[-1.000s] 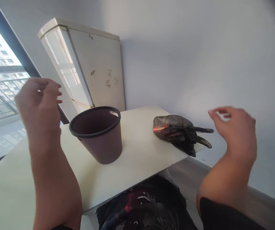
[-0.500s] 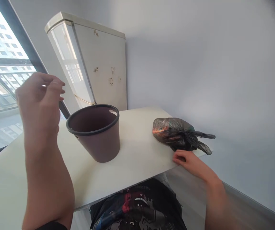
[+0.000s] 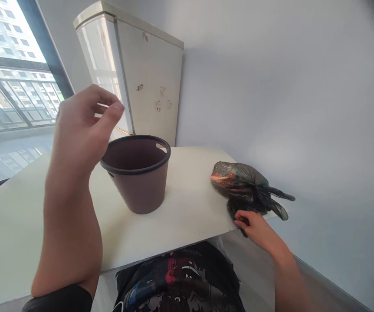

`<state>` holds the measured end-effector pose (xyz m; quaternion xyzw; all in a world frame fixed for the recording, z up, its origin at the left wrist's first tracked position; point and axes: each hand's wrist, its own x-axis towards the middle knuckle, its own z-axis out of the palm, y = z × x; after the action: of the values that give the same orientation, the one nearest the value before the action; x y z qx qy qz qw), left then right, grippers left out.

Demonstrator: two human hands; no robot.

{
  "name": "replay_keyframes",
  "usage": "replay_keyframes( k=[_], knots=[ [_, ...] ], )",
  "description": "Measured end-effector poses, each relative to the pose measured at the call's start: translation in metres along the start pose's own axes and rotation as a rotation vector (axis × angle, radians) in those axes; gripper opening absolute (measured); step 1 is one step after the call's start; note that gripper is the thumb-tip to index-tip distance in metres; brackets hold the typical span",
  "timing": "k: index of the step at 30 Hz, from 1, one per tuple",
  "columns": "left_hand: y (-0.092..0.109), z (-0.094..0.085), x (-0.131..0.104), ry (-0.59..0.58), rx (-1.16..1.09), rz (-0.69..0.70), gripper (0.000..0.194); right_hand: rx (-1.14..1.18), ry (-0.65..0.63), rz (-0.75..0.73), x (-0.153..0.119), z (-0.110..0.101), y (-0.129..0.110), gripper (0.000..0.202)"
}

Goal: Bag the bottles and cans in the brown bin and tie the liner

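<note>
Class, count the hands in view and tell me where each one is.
2. The left hand is raised near the bin; the right hand is at the black bag, by the table's edge. No others show.

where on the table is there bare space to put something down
The widest gaps on the white table are between the brown plastic bin and the dark translucent plastic bag, and at the far left, beyond the left forearm. It's crowded at the right corner, where the bag and right hand meet
</note>
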<state>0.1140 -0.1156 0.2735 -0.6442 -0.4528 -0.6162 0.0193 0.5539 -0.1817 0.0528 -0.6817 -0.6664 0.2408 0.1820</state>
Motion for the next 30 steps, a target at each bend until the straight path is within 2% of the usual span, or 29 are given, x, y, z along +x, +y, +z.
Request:
replay_keyframes(
  k=[2,5,7,9,12,14,17,18,20,21,23,26,30],
  knots=[
    [0.004,0.0,-0.001,-0.031,-0.019,0.015,0.011,0.359,-0.057,-0.193,0.001,-0.003,-0.028,0.031],
    [0.01,0.0,-0.003,-0.087,-0.047,0.027,0.008,0.903,0.143,-0.333,0.01,-0.005,-0.072,0.033],
    [0.013,0.0,-0.004,-0.127,-0.059,0.018,0.011,1.098,0.269,-0.396,0.022,-0.008,-0.101,0.029],
    [0.016,0.0,-0.006,-0.192,-0.081,0.008,0.021,1.198,0.313,-0.46,0.035,-0.015,-0.131,0.026],
    [0.019,0.0,-0.008,-0.371,-0.171,0.004,0.032,1.239,0.298,-0.571,0.052,-0.03,-0.18,0.021],
    [0.021,0.001,-0.01,-0.481,-0.253,-0.005,0.03,1.268,0.256,-0.654,0.06,-0.039,-0.214,0.02],
    [0.022,0.007,-0.013,-0.597,-0.294,0.046,0.044,1.323,0.162,-0.725,0.068,-0.047,-0.257,0.023],
    [0.022,0.01,-0.014,-0.626,-0.277,0.069,0.041,1.335,0.136,-0.732,0.07,-0.049,-0.268,0.025],
    [0.02,0.014,-0.015,-0.646,-0.235,0.078,0.02,1.363,0.08,-0.726,0.075,-0.054,-0.281,0.029],
    [0.019,0.015,-0.015,-0.626,-0.225,0.065,0.018,1.387,0.052,-0.714,0.078,-0.058,-0.284,0.03],
    [0.017,0.013,-0.013,-0.531,-0.226,0.037,0.026,1.449,0.008,-0.677,0.083,-0.067,-0.282,0.031],
    [0.016,-0.002,-0.009,-0.377,-0.228,0.003,0.029,1.502,0.004,-0.631,0.091,-0.088,-0.268,0.036],
    [0.012,-0.026,-0.004,-0.415,-0.231,-0.059,0.036,1.465,0.101,-0.648,0.098,-0.106,-0.254,0.043]
  ],
)
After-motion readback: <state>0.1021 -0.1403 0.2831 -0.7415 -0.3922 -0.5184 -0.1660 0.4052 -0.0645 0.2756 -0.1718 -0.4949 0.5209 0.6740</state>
